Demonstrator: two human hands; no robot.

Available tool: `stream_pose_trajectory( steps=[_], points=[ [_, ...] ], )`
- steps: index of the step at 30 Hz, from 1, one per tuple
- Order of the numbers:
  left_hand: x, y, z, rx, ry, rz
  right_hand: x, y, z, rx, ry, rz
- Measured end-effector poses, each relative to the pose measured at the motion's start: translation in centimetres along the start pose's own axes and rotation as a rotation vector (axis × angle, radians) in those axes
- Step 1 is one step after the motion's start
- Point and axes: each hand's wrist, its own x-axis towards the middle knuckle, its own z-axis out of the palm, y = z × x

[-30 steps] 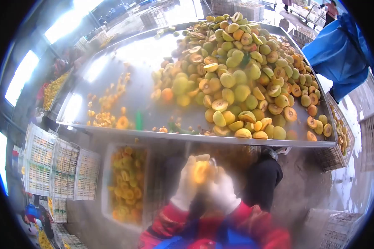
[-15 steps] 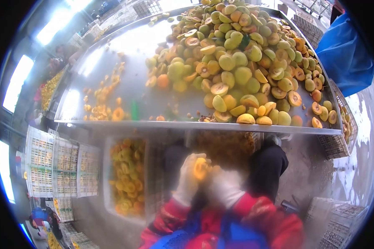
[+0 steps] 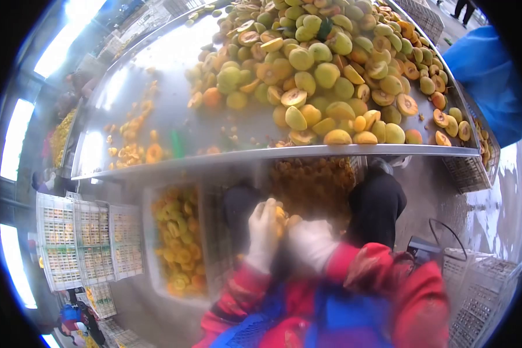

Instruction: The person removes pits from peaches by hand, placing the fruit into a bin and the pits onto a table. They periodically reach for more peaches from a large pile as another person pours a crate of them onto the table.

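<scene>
My left hand (image 3: 262, 235), in a white glove, is closed around a yellow peach half (image 3: 281, 221) above my lap. The half is partly hidden by the fingers. Beside it, almost touching, my right hand (image 3: 312, 242) is gloved too and curled closed. Blur and haze hide what my right fingers hold, if anything. In front of me a metal table (image 3: 243, 152) carries a large heap of whole and halved peaches (image 3: 325, 72). Below my hands lies a brownish mass of scraps (image 3: 310, 185) between my knees.
A white crate of peach halves (image 3: 177, 243) stands on the floor at left. Stacked white crates (image 3: 90, 240) are farther left, with more crates (image 3: 484, 296) at lower right. Small orange pieces (image 3: 136, 133) and a blurred green object (image 3: 177, 143) lie on the table.
The peach half in my left hand has turned from facing me to nearly edge-on. My right hand stays close beside it. The whole view has shifted slightly.
</scene>
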Motion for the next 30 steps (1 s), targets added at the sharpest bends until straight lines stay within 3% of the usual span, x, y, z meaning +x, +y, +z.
stream_pose_trajectory(
  steps=[3,7,9,10,12,14,17,22,26,29,30],
  points=[
    [0.4,-0.1,-0.5,0.067,-0.03,-0.015,0.4,-0.2,0.6,0.02,-0.118,0.026],
    [0.4,-0.5,-0.1,0.116,-0.023,0.046,0.6,0.6,1.8,0.186,-0.099,-0.045],
    [0.1,-0.7,0.1,0.176,-0.066,0.1,0.8,0.4,1.2,0.634,-0.178,0.153],
    [0.1,-0.5,0.1,0.147,-0.103,0.118,0.5,0.1,-0.8,0.862,-0.331,0.312],
    [0.0,0.0,-0.1,0.123,-0.147,0.139,0.6,0.9,-0.8,1.047,-0.391,0.294],
    [-0.5,1.2,-0.6,-0.118,-0.314,0.004,0.9,1.6,-0.2,1.308,-0.445,0.2],
    [-1.0,2.0,-1.2,-0.119,-0.411,-0.002,-0.2,2.0,-1.7,1.445,-0.499,0.087],
    [-1.2,2.3,-2.1,0.015,-0.554,-0.026,-1.4,2.1,-3.5,1.571,-0.702,0.131],
    [-1.1,3.1,-2.5,0.075,-0.682,-0.128,-2.0,2.2,-3.2,1.334,-0.656,0.024],
    [-1.1,2.4,-2.0,0.057,-0.612,-0.036,-2.4,1.8,-2.4,1.526,-0.595,0.067],
    [-0.6,1.3,-1.4,0.101,-0.478,0.074,-2.4,1.4,-1.5,1.611,-0.491,0.072]
  ],
)
